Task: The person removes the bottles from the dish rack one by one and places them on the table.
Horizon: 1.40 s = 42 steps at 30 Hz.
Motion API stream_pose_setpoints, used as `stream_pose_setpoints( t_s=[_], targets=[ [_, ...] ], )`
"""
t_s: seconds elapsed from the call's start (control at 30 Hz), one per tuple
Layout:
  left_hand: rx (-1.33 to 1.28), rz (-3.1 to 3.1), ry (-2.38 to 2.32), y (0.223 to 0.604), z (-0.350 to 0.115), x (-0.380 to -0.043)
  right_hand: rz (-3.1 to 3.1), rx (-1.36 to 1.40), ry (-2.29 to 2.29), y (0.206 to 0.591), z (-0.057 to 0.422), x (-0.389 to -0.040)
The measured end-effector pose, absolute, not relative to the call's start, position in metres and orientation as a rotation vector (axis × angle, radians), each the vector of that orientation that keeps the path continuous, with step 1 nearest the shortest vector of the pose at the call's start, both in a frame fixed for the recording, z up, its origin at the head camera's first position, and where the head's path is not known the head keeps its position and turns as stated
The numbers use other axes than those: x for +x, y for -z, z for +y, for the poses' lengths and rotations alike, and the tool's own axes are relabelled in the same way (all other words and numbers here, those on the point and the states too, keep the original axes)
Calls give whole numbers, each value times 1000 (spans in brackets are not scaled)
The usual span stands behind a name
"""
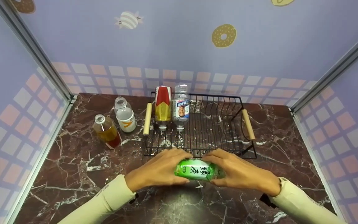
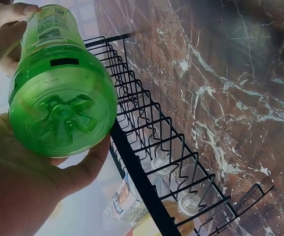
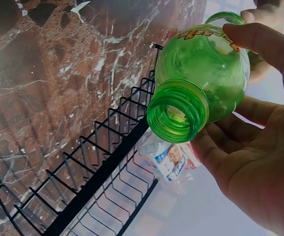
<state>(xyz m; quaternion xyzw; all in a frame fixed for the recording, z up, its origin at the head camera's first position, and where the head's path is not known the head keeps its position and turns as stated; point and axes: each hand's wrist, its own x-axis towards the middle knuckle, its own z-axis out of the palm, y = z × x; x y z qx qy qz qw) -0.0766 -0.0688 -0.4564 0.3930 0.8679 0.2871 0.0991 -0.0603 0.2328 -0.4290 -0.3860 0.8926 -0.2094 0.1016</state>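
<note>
A green plastic bottle [image 1: 196, 170] with a white label lies sideways between my two hands, close over the near rail of the rack. My left hand [image 1: 163, 169] grips its base end; the ribbed bottom faces the left wrist view. Around the neck end curls my right hand [image 1: 239, 172], and the capless mouth [image 3: 178, 110] shows in the right wrist view. Beyond them stands a black wire rack [image 1: 210, 130] with wooden handles. Two bottles sit upside down in its left part: one with a red and yellow label [image 1: 163, 105], one clear with a blue label [image 1: 181, 109].
Left of the rack, two open bottles stand upright on the dark marbled table [image 1: 73, 174]: a clear one with a white label [image 1: 125, 116] and one with amber and red on it [image 1: 107, 132]. Patterned panels [image 1: 179, 46] enclose the back and sides.
</note>
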Motion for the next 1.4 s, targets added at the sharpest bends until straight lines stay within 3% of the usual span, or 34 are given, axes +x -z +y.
stream_pose_setpoints(
  t_s=[0.87,1.4],
  targets=[
    [1165,2546,-779,463,-58,-70,2689,-1431,556,428,220,-53],
    [971,2537,-1002,465,-84,-61,2705,-1325,662,417,231,-59]
  ],
)
